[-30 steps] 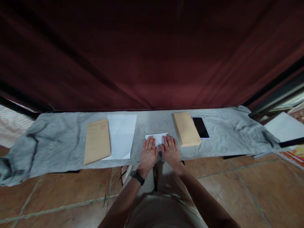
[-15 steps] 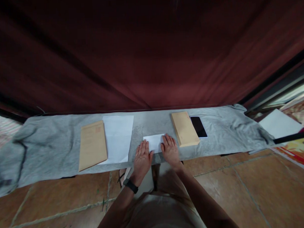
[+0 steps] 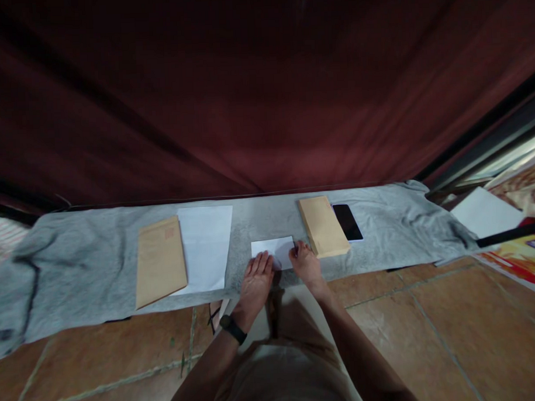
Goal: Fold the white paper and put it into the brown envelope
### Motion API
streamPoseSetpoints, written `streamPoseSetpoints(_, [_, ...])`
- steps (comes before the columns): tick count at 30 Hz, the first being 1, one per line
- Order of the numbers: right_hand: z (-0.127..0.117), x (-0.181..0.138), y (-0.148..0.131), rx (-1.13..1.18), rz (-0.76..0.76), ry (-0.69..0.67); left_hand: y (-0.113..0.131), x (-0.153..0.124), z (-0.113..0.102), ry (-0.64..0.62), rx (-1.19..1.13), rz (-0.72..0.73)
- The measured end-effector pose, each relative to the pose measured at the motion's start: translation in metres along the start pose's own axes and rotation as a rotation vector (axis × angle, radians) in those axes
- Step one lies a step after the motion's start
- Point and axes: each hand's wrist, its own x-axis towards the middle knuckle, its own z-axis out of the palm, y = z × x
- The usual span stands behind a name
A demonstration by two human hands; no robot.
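A small white rectangle of paper (image 3: pixel 274 247), seemingly a folded sheet, lies on the grey cloth in front of me. Across its lower left part my left hand (image 3: pixel 256 276) rests flat with the fingers stretched out. My right hand (image 3: pixel 306 263) is at the paper's right edge, its fingers curled and the thumb and forefinger closed on that edge. The fingertips there are partly hidden. Just right of this hand lies a stack of brown envelopes (image 3: pixel 324 226).
Grey cloth (image 3: pixel 97 230) covers the narrow table. White sheets (image 3: pixel 207 243) lie left of my hands, partly under a stack of larger brown envelopes (image 3: pixel 159 260). A dark-screened phone (image 3: pixel 348 223) lies beside the right stack. A dark red curtain (image 3: pixel 265 136) hangs behind.
My left hand has slid right, further onto the paper. My right hand has moved off the paper's face to its right edge, and its fingers have curled in.
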Motion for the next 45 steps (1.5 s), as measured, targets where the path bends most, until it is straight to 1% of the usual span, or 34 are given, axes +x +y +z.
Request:
streamPoseSetpoints(2, [-0.001, 0.004, 0.003, 0.117, 0.023, -0.022, 0.003, 0.001, 0.000, -0.002, 0.000, -0.016])
streamPoseSetpoints(4, [-0.003, 0.009, 0.006, 0.201, 0.011, -0.046, 0.008, 0.004, -0.001, -0.001, -0.001, -0.039])
streamPoseSetpoints(8, [-0.004, 0.013, 0.008, 0.278, -0.049, -0.073, 0.022, 0.014, -0.006, 0.009, -0.037, -0.035])
streamPoseSetpoints(13, [-0.007, 0.007, 0.011, 0.312, -0.037, -0.037, 0.033, 0.025, -0.005, -0.030, -0.043, -0.030])
streamPoseSetpoints(18, [-0.011, -0.006, 0.021, 0.335, -0.012, -0.029, 0.037, 0.025, -0.001, -0.060, 0.008, 0.056])
streamPoseSetpoints(22, [-0.010, -0.011, 0.023, 0.394, -0.003, -0.058, 0.052, 0.027, -0.001, -0.086, 0.053, 0.141])
streamPoseSetpoints(24, [-0.010, -0.011, 0.023, 0.440, 0.000, -0.068, 0.062, 0.030, -0.003, -0.078, 0.077, 0.152])
streamPoseSetpoints(26, [-0.009, -0.010, 0.026, 0.496, 0.009, -0.078, 0.068, 0.034, -0.007, -0.070, 0.065, 0.128])
streamPoseSetpoints(28, [-0.008, -0.011, 0.030, 0.558, 0.032, -0.085, 0.068, 0.039, -0.015, -0.071, 0.024, 0.091])
streamPoseSetpoints(30, [-0.006, -0.011, 0.034, 0.639, 0.070, -0.092, 0.062, 0.044, -0.027, -0.067, -0.001, 0.053])
streamPoseSetpoints(32, [-0.004, -0.012, 0.035, 0.733, 0.114, -0.099, 0.052, 0.049, -0.043, -0.021, -0.031, 0.007])
streamPoseSetpoints(33, [-0.003, -0.012, 0.034, 0.786, 0.136, -0.107, 0.047, 0.052, -0.051, 0.025, -0.074, -0.031])
streamPoseSetpoints(34, [-0.002, -0.012, 0.032, 0.859, 0.161, -0.125, 0.041, 0.055, -0.059, 0.116, -0.201, -0.113])
streamPoseSetpoints(36, [0.000, -0.012, 0.026, 1.060, 0.225, -0.190, 0.032, 0.061, -0.071, 0.306, -0.503, -0.288])
streamPoseSetpoints(38, [0.000, -0.014, 0.017, 1.252, 0.280, -0.264, 0.024, 0.066, -0.075, 0.469, -0.828, -0.420])
streamPoseSetpoints(40, [0.000, -0.016, 0.009, 1.342, 0.296, -0.314, 0.018, 0.068, -0.069, 0.571, -1.117, -0.527])
streamPoseSetpoints(42, [0.000, -0.019, 0.003, 1.358, 0.284, -0.344, 0.013, 0.067, -0.057, 0.620, -1.328, -0.639])
streamPoseSetpoints(44, [0.000, -0.020, -0.001, 1.330, 0.264, -0.343, 0.009, 0.062, -0.042, 0.638, -1.435, -0.733])
streamPoseSetpoints(45, [0.000, -0.020, -0.003, 1.274, 0.246, -0.319, 0.007, 0.060, -0.035, 0.638, -1.455, -0.774])
